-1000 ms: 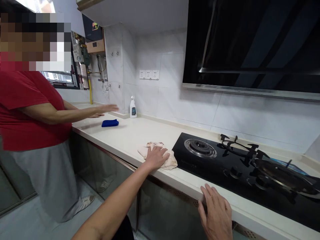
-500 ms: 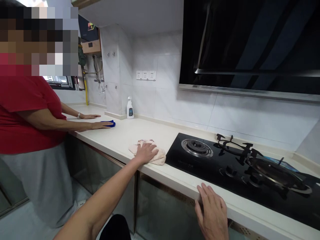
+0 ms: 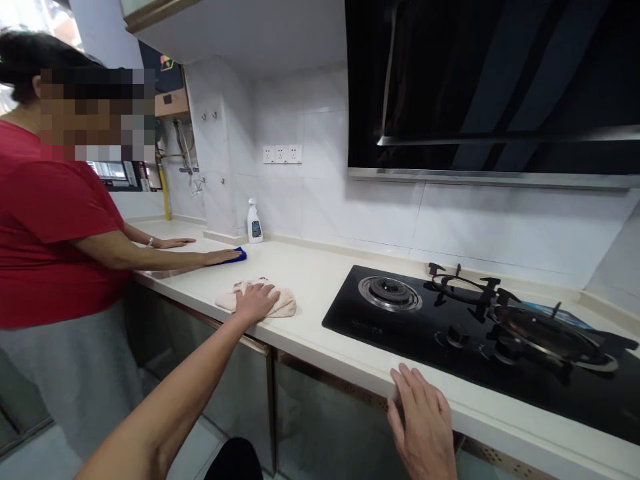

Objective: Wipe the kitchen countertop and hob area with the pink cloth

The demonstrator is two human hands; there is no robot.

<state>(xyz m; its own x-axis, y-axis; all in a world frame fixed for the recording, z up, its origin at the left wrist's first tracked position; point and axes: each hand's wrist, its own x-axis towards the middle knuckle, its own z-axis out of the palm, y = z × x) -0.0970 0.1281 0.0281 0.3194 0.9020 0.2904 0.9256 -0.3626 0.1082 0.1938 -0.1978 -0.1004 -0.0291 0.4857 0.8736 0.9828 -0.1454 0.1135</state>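
Observation:
My left hand (image 3: 256, 303) presses down on a pale, crumpled cleaning cloth (image 3: 285, 305), its fingers bent over the fabric. The cloth lies on the cream countertop (image 3: 320, 260), left of the black gas hob (image 3: 400, 340). At the counter's front edge rests my right hand (image 3: 424, 413), empty, with fingers stretched out and the thumb apart. Further left, a co-worker's hand (image 3: 220, 257) lies flat on a blue cloth (image 3: 241, 254) on the same counter.
The co-worker in a red shirt (image 3: 55, 227) stands at the left. A white spray bottle (image 3: 255, 223) stands by the wall below the sockets (image 3: 282, 154). A pan support ring (image 3: 463, 288) sits on the hob's right side. The range hood (image 3: 490, 100) overhangs the hob.
My left hand has slid leftward along the counter with the pale cloth, away from the hob. The co-worker's hand and blue cloth have shifted right. My right hand stays at the edge.

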